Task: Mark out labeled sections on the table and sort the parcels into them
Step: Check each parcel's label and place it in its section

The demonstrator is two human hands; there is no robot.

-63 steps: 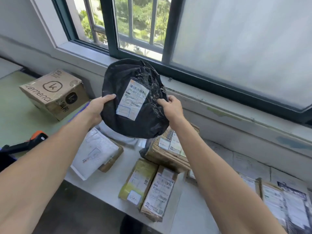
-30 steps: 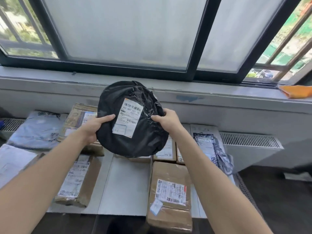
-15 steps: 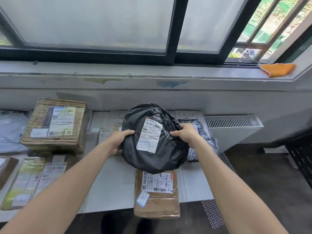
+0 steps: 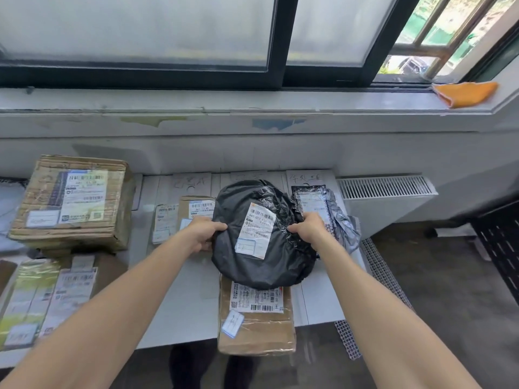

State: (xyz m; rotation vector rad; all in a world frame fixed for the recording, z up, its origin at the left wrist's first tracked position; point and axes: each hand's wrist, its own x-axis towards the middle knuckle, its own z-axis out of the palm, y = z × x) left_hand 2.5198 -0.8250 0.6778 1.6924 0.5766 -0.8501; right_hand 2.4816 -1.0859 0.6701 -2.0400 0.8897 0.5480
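A round black plastic parcel (image 4: 278, 256) with a white shipping label hangs low over the right end of the white table (image 4: 179, 313). My left hand (image 4: 203, 233) grips its left edge and my right hand (image 4: 307, 230) grips its right edge. Beneath its near side lies a brown cardboard parcel (image 4: 257, 329) that overhangs the table's front edge. Handwritten paper section labels (image 4: 304, 177) sit along the table's back edge. A grey and black bag parcel (image 4: 334, 214) lies just right of the black one.
A large cardboard box (image 4: 73, 203) stands at the left, with flat parcels (image 4: 47, 299) in front of it. Small boxes (image 4: 179, 214) lie behind my left hand. A white radiator (image 4: 384, 197) is right of the table, and an orange cloth (image 4: 464, 92) lies on the windowsill.
I carried the black parcel from the table's left part to its right end and lowered it from chest height to just above the brown parcel. Both hands kept their grip.
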